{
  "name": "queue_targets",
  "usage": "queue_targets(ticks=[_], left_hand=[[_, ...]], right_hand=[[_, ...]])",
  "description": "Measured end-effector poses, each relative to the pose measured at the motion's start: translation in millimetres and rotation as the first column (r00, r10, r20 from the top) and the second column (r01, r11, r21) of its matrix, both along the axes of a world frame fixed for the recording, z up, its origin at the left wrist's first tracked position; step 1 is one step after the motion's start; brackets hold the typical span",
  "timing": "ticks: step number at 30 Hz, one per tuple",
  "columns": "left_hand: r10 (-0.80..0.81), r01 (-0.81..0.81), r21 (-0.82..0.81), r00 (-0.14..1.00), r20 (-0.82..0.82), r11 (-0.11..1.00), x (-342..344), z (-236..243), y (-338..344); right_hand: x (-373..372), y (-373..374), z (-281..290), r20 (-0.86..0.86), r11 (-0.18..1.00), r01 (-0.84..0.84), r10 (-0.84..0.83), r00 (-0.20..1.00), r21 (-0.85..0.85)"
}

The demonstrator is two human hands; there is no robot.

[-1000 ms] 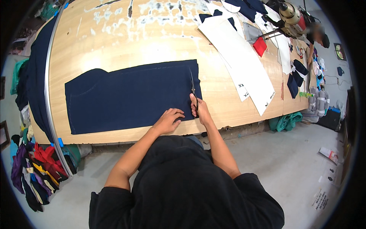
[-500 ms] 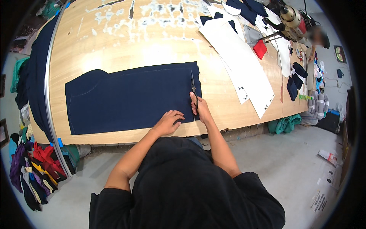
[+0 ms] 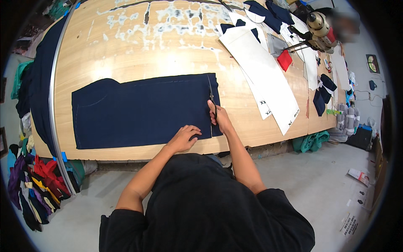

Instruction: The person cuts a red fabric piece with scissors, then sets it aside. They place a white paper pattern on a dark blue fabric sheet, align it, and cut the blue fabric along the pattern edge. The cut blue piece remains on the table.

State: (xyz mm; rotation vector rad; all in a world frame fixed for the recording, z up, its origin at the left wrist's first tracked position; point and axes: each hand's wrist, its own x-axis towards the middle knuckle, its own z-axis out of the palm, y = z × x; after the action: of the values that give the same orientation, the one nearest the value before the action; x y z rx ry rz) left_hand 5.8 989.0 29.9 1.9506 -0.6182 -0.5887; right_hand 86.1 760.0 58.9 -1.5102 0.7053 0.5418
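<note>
Dark navy fabric lies flat on the wooden table, with chalk lines along its far and left edges. My right hand is closed round the handles of dark scissors near the cloth's right end. The blades point away from me, their tips at the far edge. Between the scissors and the near edge a slit separates a narrow navy strip on the right from the main piece. My left hand rests on the cloth's near edge, fingers extended, left of the slit.
White paper patterns lie right of the cloth. Beyond them are a red piece, a metal-bodied machine and navy bundles. A metal rail crosses the table's left side. Coloured cloth is heaped below; another person stands far right.
The scissors have advanced away from me along the cut, their tips now at the far edge. The slit near the front shows more clearly. My left hand stays nearly in place.
</note>
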Motion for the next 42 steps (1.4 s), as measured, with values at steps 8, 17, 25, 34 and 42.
queue_targets(ticks=[8, 17, 25, 34, 42], left_hand=[[-0.016, 0.016, -0.02, 1.0, -0.003, 1.0, -0.6, 0.1, 6.4], [-0.09, 0.09, -0.003, 0.993, 0.079, 0.996, -0.6, -14.5, -0.3], [-0.155, 0.147, 0.074, 0.981, 0.116, 0.986, 4.4, -17.5, 2.5], [-0.145, 0.124, 0.161, 0.981, 0.131, 0.979, -7.9, -16.8, -4.9], [0.194, -0.237, 0.259, 0.964, 0.182, 0.936, -38.0, 1.2, -40.5]], right_hand=[[-3.9, 6.4, -10.1, 0.072, 0.995, -0.034, 0.04, 0.997, -0.093], [25.4, 1.4, -3.4, 0.032, 0.995, -0.033, 0.036, 0.999, -0.09], [22.3, -1.9, -11.9, 0.101, 0.988, -0.03, 0.045, 0.994, -0.152], [47.6, -4.5, -22.6, 0.161, 0.984, -0.052, 0.08, 0.984, -0.172], [41.1, -51.7, -37.2, 0.177, 0.995, -0.005, 0.023, 0.984, -0.101]])
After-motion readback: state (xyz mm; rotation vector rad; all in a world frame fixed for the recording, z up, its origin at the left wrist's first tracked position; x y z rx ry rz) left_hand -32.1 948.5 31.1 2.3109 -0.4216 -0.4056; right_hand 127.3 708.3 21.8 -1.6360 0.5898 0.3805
